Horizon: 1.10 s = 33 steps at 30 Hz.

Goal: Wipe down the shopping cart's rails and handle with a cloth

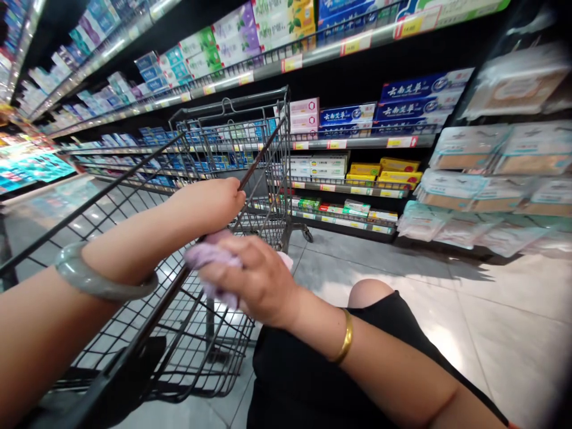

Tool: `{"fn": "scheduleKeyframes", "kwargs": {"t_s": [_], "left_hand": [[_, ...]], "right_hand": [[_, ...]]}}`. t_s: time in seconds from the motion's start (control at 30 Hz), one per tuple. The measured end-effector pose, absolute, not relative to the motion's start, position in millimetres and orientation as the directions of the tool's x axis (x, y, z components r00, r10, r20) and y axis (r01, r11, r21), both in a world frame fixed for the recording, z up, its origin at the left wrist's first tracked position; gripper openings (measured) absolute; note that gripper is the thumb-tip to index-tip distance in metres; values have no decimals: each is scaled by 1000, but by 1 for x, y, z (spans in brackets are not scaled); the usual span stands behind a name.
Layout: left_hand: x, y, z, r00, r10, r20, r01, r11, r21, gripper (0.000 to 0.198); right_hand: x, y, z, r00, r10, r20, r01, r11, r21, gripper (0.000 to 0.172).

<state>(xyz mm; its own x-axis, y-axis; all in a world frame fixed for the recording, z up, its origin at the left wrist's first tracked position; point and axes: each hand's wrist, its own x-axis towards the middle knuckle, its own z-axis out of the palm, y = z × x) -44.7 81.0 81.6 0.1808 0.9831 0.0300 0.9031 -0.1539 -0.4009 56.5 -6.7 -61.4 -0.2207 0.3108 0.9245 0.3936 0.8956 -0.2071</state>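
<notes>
My right hand [257,280], with a gold bangle on its wrist, is closed around a crumpled light purple cloth [214,262]. The cloth is pressed at the dark top rim of a wire shopping cart [156,313]. Just beyond it, my left hand [212,202] reaches across the basket and is curled over the same rim; most of its fingers are hidden from me. A grey-green bangle circles the left wrist. Bare wire mesh shows below both arms.
Shelves [353,143] of boxed toothpaste run along the back and far left. Bagged goods [473,190] hang at the right. Grey floor tiles [504,304] lie below them, and a cart wheel [307,233] stands near the shelf foot. My knee [370,292] is close to the cart.
</notes>
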Motion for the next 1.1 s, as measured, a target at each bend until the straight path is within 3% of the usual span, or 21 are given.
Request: {"fn": "scheduleKeyframes", "kwargs": {"t_s": [0.07, 0.13, 0.33, 0.53, 0.73, 0.83, 0.97, 1.1], "left_hand": [[-46, 83, 81, 176, 984, 25, 905, -152, -397, 51], [-45, 84, 81, 182, 983, 16, 906, -162, -392, 50], [-42, 78, 83, 189, 982, 15, 910, -170, -377, 54], [-42, 78, 84, 173, 985, 0, 908, -160, -388, 53], [-44, 78, 84, 186, 982, 13, 914, -169, -369, 57], [-44, 79, 83, 167, 986, 10, 918, -151, -368, 56], [-43, 79, 83, 175, 984, -1, 904, -161, -396, 55], [-43, 77, 83, 198, 980, -1, 905, -183, -384, 57]], "right_hand": [[63, -2, -59, -137, 410, 902, 437, 842, -316, 24], [67, -7, -55, -138, 435, 890, 445, 830, -336, 24], [59, -17, -66, -402, 178, 898, 283, 957, -63, 19], [69, 2, -75, -179, 463, 868, 399, 841, -366, 24], [54, -18, -84, -337, 138, 931, 303, 952, -31, 19], [54, -5, -94, -341, 203, 918, 287, 952, -104, 21], [66, 6, -93, -85, 370, 925, 307, 893, -329, 21], [66, -7, -90, -241, 236, 942, 303, 940, -158, 19]]}}
